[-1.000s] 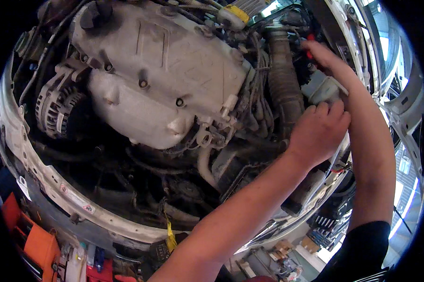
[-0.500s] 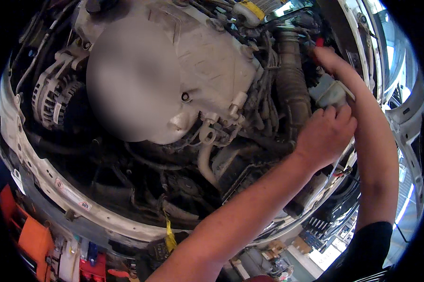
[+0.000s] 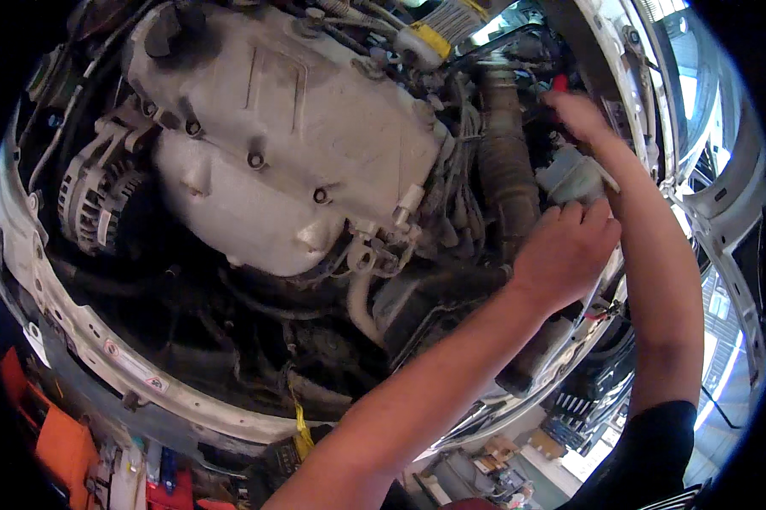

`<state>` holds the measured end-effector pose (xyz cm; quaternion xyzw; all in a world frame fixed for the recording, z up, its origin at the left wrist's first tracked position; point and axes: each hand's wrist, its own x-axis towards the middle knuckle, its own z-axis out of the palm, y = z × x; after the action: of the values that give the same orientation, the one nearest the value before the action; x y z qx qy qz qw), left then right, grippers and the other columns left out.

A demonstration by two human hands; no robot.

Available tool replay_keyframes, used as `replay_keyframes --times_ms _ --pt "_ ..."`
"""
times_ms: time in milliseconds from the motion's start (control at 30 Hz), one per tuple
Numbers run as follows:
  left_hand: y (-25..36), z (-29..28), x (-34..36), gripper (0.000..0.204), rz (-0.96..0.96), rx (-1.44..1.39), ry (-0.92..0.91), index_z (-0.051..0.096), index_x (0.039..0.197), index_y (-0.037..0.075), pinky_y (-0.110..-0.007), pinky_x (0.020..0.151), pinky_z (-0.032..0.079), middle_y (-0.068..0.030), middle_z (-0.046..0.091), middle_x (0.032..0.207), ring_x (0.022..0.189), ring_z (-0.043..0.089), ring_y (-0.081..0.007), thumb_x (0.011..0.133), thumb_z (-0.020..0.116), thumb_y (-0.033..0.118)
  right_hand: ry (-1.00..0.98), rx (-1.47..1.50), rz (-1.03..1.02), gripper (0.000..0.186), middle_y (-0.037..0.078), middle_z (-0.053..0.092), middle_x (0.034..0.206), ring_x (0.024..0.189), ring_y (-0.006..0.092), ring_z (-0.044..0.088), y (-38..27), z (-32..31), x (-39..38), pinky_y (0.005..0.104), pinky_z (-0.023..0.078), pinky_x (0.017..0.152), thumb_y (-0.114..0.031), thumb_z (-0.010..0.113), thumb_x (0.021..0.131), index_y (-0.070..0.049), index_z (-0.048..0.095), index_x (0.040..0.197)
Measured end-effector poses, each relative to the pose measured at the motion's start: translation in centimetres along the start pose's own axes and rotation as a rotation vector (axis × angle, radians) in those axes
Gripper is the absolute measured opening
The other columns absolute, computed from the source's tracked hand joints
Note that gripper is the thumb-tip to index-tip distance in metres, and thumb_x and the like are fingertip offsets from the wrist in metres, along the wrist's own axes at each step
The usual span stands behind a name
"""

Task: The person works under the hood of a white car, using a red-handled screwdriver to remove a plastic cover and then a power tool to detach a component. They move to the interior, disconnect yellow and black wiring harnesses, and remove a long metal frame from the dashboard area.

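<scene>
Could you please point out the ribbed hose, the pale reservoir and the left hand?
Ribbed hose [image 3: 505, 153]: head view, middle of its ribbed length.
Pale reservoir [image 3: 573, 178]: head view, its visible body.
Left hand [image 3: 565, 253]: head view, back of the hand.

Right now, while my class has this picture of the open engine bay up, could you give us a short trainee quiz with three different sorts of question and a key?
1. Multiple choice: Which of these is nearest the left hand?
A. the yellow strip
B. the pale reservoir
C. the orange container

2. True or false: In the picture, the ribbed hose lies to the right of the metal engine cover.

3. Fill in the blank: The brightly coloured object beside the fingers of the right hand is ____.

Key:
1. B
2. True
3. red
</scene>
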<state>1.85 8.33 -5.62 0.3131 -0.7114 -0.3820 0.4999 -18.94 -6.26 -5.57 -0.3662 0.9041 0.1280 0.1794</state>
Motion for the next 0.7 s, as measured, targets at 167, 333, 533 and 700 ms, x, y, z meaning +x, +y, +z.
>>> replay_keyframes --times_ms 167,333,533,700 --pt "0.4 0.0 -0.1 0.011 0.002 -0.021 -0.012 0.060 0.087 0.013 -0.037 0.068 0.052 -0.0045 0.055 0.092 0.083 0.061 -0.0227 0.080 0.066 0.019 0.295 -0.393 -0.084 0.057 0.028 0.070 0.121 0.111 0.0405 0.070 3.2 2.2 3.1 0.0467 0.055 0.096 -0.048 0.068 0.082 0.004 0.075 0.106" --pt "0.1 -0.2 0.0 0.011 0.000 -0.012 0.001 0.060 0.087 0.013 -0.037 0.069 0.052 -0.0041 0.055 0.091 0.083 0.061 -0.0221 0.080 0.066 0.019 0.117 -0.243 -0.125 0.048 0.025 0.073 0.109 0.099 0.0377 0.073 1.2 1.3 2.7 0.0460 0.056 0.085 -0.042 0.069 0.082 0.003 0.075 0.097" --pt "-0.1 -0.2 -0.1 0.011 -0.001 0.019 -0.023 0.061 0.087 0.012 -0.037 0.068 0.052 -0.0042 0.055 0.090 0.082 0.062 -0.0220 0.080 0.066 0.019 0.057 0.278 -0.060 0.040 0.012 0.067 0.081 0.072 0.0233 0.069 -0.4 1.6 -0.6 0.0392 0.052 0.059 -0.040 0.074 0.082 0.000 0.070 0.083" --pt "0.3 0.0 -0.1 0.014 0.016 0.013 -0.042 0.061 0.088 0.012 -0.037 0.067 0.053 -0.0053 0.056 0.091 0.083 0.063 -0.0222 0.078 0.067 0.019 0.048 0.321 -0.045 0.040 0.009 0.064 0.074 0.055 0.0204 0.058 1.1 1.6 0.2 0.0374 0.042 0.048 -0.042 0.071 0.083 -0.002 0.065 0.082"
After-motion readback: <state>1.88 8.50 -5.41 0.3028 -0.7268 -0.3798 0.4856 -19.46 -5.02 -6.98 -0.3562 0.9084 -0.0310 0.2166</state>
